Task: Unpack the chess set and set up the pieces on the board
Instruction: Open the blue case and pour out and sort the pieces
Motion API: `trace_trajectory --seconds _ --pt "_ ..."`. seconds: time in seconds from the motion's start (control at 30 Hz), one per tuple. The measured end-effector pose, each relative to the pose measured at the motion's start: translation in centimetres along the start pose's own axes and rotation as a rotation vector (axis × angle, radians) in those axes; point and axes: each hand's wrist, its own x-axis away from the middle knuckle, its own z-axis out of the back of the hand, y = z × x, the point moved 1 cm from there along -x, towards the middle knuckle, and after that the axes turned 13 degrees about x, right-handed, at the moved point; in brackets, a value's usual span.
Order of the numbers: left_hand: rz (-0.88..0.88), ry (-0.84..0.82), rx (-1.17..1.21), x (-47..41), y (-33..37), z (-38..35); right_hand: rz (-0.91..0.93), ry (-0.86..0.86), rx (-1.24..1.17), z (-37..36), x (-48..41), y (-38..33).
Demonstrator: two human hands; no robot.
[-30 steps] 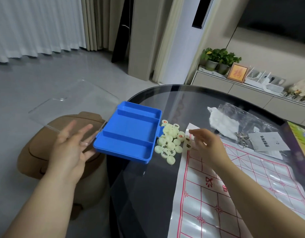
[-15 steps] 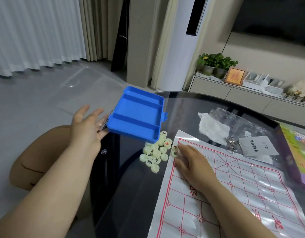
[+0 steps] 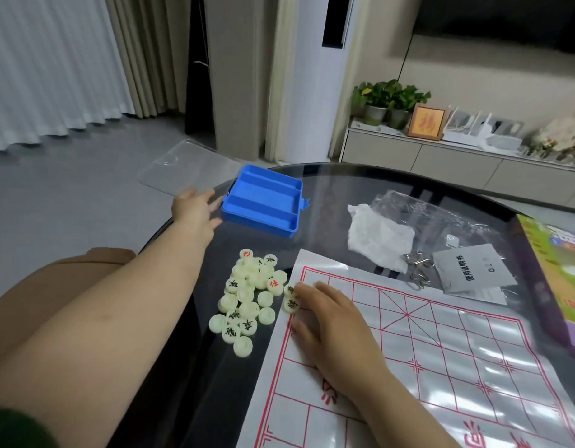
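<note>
One clear lid [image 3: 186,166] is seen hinged to the left side of one blue tray [image 3: 263,205] with three compartments, which lies level at the far-left edge of the dark glass table [image 3: 328,195]. The left hand [image 3: 195,211] is laid against the tray's left side, fingers straight and spread. Some two dozen pale round pieces [image 3: 247,295] are heaped on the table just left of the one board [image 3: 441,350]; an exact count is prevented by the stacking. The right hand [image 3: 325,321] is rested palm down on the board's left edge, its loosely bent fingers touching two pieces. Half a second ago the tray was held tilted over the heap; now it is set down well apart from it.
</note>
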Motion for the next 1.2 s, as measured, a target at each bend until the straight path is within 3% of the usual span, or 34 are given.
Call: trace_trajectory --seconds 0.33,0.57,0.83,1.2 --pt "0.139 -0.070 -0.222 0.2 -1.0 -1.0 -0.011 0.046 -0.045 -0.8 0.0 0.6" --pt "0.233 -0.180 -0.599 0.0 -0.7 -0.8 -0.019 0.078 -0.090 -0.9 0.0 0.8" --pt "0.184 -0.183 -0.852 -0.6 -0.6 -0.3 -0.029 0.092 -0.115 -1.1 -0.2 0.9" --pt "0.033 -0.183 -0.820 2.1 -0.4 1.1 -0.018 0.079 -0.070 -0.6 0.1 0.6"
